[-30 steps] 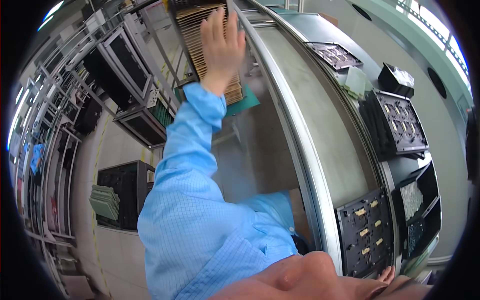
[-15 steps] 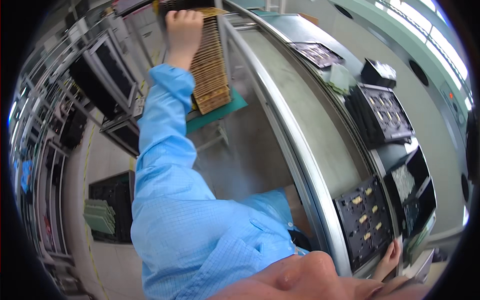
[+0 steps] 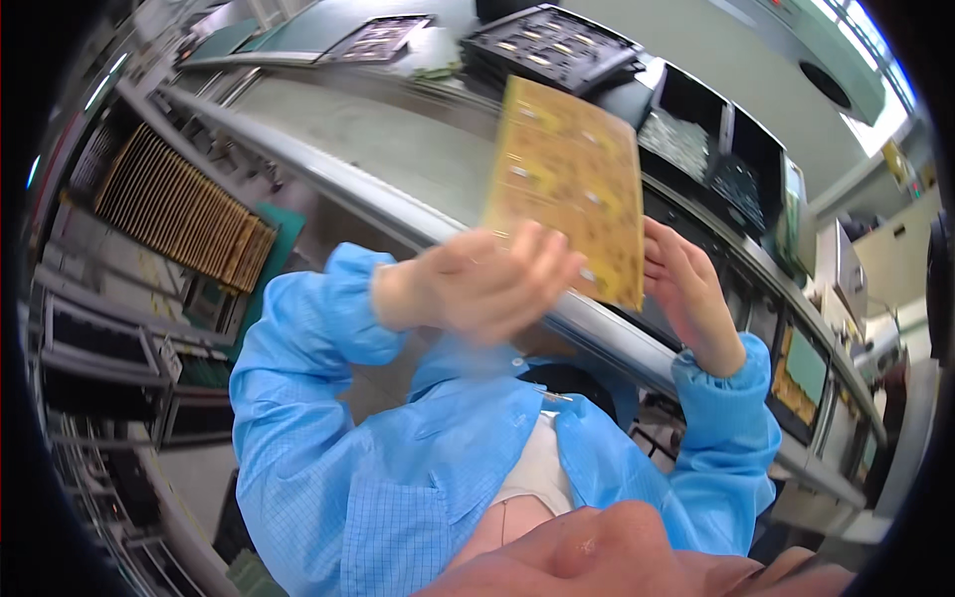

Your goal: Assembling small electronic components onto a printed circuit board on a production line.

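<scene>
A flat yellow-brown circuit board panel [image 3: 577,184] with small pale parts stands tilted above the near rail of the bench. At its right edge my right hand [image 3: 688,284] is closed, fingers bent round the border. My left hand [image 3: 487,279] overlaps the panel's lower left corner. Motion smears its fingers, so whether they grip the panel or only pass in front of it cannot be told. Partly behind the panel and my right hand lies a black fixture tray [image 3: 686,229].
On the left, a slotted rack [image 3: 184,204] holds several similar brown boards above a green mat [image 3: 282,227]. Along the bench's far side are a stacked black tray [image 3: 547,45], a black bin [image 3: 686,95] of small pale parts and a flat tray [image 3: 383,40]. A metal rail [image 3: 348,189] edges the bench.
My left arm has come back from the rack at the left to the bench. The yellow-brown panel is now between my hands. The view has turned, and my right hand has risen to the panel.
</scene>
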### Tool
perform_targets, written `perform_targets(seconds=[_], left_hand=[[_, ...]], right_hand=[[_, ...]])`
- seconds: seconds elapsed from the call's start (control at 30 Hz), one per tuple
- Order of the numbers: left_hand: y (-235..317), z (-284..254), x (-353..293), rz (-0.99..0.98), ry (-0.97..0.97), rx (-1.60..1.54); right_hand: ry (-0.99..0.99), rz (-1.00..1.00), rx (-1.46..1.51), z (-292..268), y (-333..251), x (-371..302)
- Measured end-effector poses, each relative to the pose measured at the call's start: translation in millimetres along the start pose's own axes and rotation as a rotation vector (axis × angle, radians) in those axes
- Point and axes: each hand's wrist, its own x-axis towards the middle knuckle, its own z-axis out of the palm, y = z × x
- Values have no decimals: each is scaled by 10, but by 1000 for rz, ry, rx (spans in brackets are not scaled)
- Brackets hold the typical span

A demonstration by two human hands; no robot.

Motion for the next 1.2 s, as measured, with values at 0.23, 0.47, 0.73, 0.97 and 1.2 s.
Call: perform_targets(seconds=[0.23,0.47,0.73,0.97,1.2], left_hand=[[773,976,471,-17,48,-514],[363,1339,321,-223,112,-574],[132,1372,61,-327,33,-505],[143,1600,11,-345,-7,-557],[315,2018,-6,-371,-232,-760]], right_hand=[[156,-56,-127,-988,-52,108],[24,-89,-705,-1866,-215,590],[-231,120,-848,-1893,-48,939],[-185,186,-792,-1939,176,965],[-62,-153,-1244,-1876,387,824]])
